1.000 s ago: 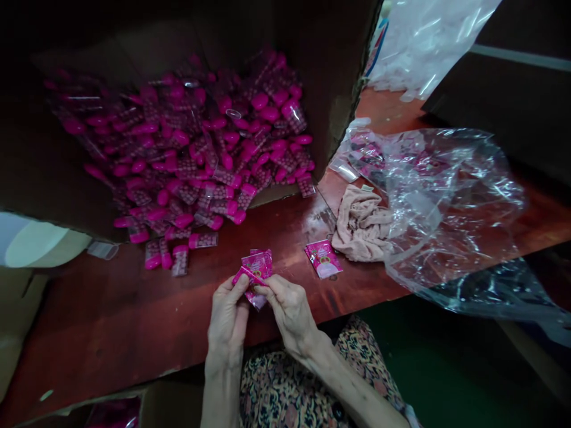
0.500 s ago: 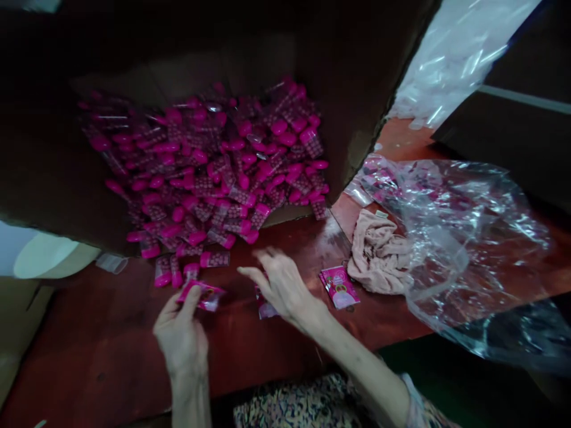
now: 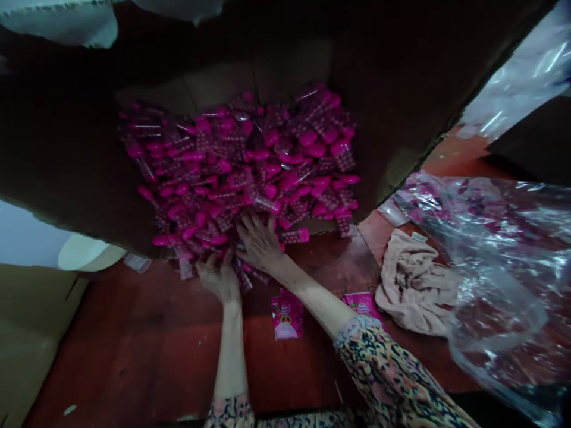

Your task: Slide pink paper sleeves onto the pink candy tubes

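A heap of small pink-capped tubes [image 3: 250, 166] in clear wrappers spills out of a big cardboard box [image 3: 80, 148] lying on its side on the red-brown table [image 3: 134, 351]. Both my hands reach into the heap's front edge. My left hand [image 3: 218, 276] curls its fingers round some of the tubes. My right hand [image 3: 259, 241] lies palm down on the tubes with its fingers spread. Two flat pink sachets lie on the table, one sachet [image 3: 286, 315] by my right forearm, the other sachet [image 3: 363, 304] partly hidden behind my sleeve.
A crumpled beige cloth [image 3: 414, 291] lies right of the box. A large clear plastic bag [image 3: 495, 267] covers the table's right side. A pale round object [image 3: 87, 252] shows at the left under the box flap. A cardboard panel [image 3: 31, 333] stands at lower left.
Both hands moved forward from the table's front into the heap of tubes. The pink sachet that my hands held now lies on the table. The view has shifted up and left.
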`<state>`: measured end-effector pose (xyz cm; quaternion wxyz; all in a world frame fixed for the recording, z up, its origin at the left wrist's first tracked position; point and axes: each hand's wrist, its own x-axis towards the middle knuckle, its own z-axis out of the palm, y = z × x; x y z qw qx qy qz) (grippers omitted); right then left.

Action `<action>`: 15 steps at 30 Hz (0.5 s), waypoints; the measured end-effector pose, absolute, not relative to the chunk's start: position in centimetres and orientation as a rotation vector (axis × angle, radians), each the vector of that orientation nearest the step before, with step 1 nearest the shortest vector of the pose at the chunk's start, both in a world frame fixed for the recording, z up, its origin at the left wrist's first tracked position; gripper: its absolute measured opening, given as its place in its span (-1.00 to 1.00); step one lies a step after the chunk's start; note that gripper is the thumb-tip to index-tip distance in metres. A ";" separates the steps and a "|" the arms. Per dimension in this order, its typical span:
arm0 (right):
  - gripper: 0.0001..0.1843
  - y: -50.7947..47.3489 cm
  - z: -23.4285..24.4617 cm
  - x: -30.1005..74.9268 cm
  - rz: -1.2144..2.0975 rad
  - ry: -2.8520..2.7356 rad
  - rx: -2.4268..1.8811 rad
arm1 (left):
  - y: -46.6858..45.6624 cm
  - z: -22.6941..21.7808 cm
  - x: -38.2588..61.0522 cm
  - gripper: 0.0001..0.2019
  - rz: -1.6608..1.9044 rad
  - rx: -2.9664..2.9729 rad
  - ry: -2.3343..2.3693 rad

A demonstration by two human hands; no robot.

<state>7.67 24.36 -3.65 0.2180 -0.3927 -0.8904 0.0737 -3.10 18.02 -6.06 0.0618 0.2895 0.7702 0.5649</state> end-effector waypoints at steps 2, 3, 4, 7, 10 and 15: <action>-0.40 23.8 -3.8 9.1 0.207 -2.466 -1.115 | 18.0 -6.0 -1.5 -0.78 1.684 0.847 2.370; -0.42 23.5 -3.9 9.9 0.208 -2.461 -1.139 | 17.9 -5.9 -0.8 -0.79 1.665 0.856 2.369; -0.43 23.1 -3.9 10.7 0.207 -2.452 -1.168 | 17.9 -5.8 -0.1 -0.80 1.645 0.875 2.358; -0.45 22.3 -4.1 13.1 0.197 -2.397 -1.288 | 18.3 -5.6 2.3 -0.83 1.591 0.982 2.276; -0.48 22.0 -4.1 15.1 0.186 -2.331 -1.391 | 19.0 -5.7 4.9 -0.87 1.572 1.096 2.175; -0.54 22.4 -3.5 16.8 0.202 -2.310 -1.366 | 18.7 -5.1 5.7 -0.84 1.641 1.149 2.094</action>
